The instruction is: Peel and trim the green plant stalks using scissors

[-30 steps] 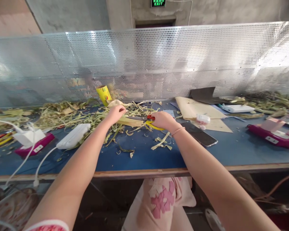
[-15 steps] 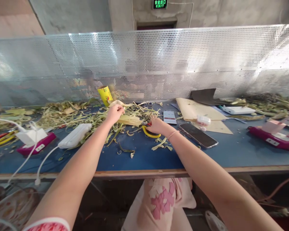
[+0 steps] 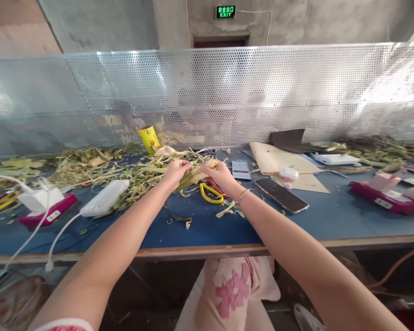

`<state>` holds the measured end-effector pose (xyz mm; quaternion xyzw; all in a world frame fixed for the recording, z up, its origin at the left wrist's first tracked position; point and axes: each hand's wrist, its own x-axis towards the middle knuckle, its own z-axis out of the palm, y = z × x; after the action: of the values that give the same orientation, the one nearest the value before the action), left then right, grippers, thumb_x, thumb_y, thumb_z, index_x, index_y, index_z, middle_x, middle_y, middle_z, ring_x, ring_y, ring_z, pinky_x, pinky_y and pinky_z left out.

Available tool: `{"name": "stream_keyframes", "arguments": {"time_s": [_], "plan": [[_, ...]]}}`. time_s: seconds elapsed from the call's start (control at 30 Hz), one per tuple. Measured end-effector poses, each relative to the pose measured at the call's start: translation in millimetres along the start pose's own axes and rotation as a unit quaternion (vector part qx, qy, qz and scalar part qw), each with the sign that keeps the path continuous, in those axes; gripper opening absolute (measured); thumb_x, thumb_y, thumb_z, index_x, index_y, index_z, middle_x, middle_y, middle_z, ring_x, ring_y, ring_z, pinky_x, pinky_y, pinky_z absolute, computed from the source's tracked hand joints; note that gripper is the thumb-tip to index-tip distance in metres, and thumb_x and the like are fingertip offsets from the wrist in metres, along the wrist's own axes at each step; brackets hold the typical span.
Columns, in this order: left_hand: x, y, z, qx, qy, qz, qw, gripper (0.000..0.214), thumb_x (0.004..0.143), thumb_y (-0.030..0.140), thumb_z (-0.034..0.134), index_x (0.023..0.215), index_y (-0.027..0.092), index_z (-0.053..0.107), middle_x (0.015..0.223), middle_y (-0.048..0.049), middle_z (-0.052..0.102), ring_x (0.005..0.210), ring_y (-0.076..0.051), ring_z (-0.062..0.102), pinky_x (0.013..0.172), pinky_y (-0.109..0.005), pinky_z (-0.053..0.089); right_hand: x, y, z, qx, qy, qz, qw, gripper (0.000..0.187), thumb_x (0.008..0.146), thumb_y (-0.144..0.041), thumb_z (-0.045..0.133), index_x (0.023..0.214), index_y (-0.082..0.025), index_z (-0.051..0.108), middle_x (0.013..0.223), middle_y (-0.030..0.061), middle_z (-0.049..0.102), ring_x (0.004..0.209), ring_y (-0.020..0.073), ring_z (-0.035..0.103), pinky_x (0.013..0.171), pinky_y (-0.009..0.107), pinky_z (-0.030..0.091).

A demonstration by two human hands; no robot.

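By R hand (image 3: 222,175) on blue tbl (image 3: 207,230) — ylw-handled tool (image 3: 212,200), phone (image 3: 282,196); leaf scraps (image 3: 138,177) abt.

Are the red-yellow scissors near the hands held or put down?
Put down: the scissors lie on the blue tabletop; left hand and right hand hold pale dry leaves.

Green-lit sign (image 3: 225,12), "安全出口" on top, "EXIT" below
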<state>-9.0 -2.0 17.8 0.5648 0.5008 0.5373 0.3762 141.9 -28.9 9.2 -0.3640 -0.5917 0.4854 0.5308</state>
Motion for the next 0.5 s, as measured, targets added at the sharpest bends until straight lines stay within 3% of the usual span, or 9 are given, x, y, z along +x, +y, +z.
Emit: {"name": "stream_keyframes", "arguments": {"time_s": [0.1, 0.2, 0.33, 0.5], "plan": [[-3, 1, 4.8, -0.113, -0.006, -0.077, 0.991, 0.013, 0.066, 0.018, 0.062, 0.057, 0.013, 0.054, 0.05, 0.0006, 0.054, 0.046, -0.009, 0.049, 0.053, -0.024, 0.04, 3, 1, -2, 0.077, 0.033, 0.035, 0.996, 0.023, 0.055, -0.03, 0.069, 0.069, -0.016, 0.057, 0.066, 0.0008, 0.063, 0.063, 0.0133, 0.06, 0.062, 0.027, 0.05], [-5, 7, 4.4, -0.191, 0.025, -0.105, 0.976, 0.017, 0.073, 0.012, 0.056, 0.057, 0.013, 0.051, 0.048, 0.0002, 0.053, 0.047, -0.007, 0.048, 0.053, -0.022, 0.041, 6, 2, -6, 0.092, 0.065, 0.035, 0.993, 0.023, 0.052, -0.027, 0.07, 0.067, -0.016, 0.057, 0.067, 0.0007, 0.063, 0.062, 0.0129, 0.06, 0.059, 0.025, 0.049], [0, 12, -2.1, -0.228, 0.078, -0.096, 0.966, 0.021, 0.077, 0.01, 0.05, 0.057, 0.014, 0.043, 0.045, 0.0047, 0.044, 0.043, -0.004, 0.044, 0.053, -0.019, 0.041, 8, 2, -11, 0.103, 0.092, 0.014, 0.99, 0.025, 0.051, -0.029, 0.069, 0.068, -0.016, 0.056, 0.066, -0.0003, 0.061, 0.064, 0.0133, 0.059, 0.058, 0.024, 0.048], [20, 3, -18.7, -0.222, 0.178, -0.038, 0.958, 0.019, 0.071, 0.014, 0.055, 0.06, 0.016, 0.04, 0.049, 0.0066, 0.043, 0.037, -0.001, 0.034, 0.041, -0.015, 0.03, 10, 0, -17, 0.114, 0.132, -0.007, 0.985, 0.027, 0.05, -0.029, 0.067, 0.07, -0.016, 0.054, 0.063, -0.0015, 0.058, 0.062, 0.0126, 0.057, 0.056, 0.025, 0.046]]}}
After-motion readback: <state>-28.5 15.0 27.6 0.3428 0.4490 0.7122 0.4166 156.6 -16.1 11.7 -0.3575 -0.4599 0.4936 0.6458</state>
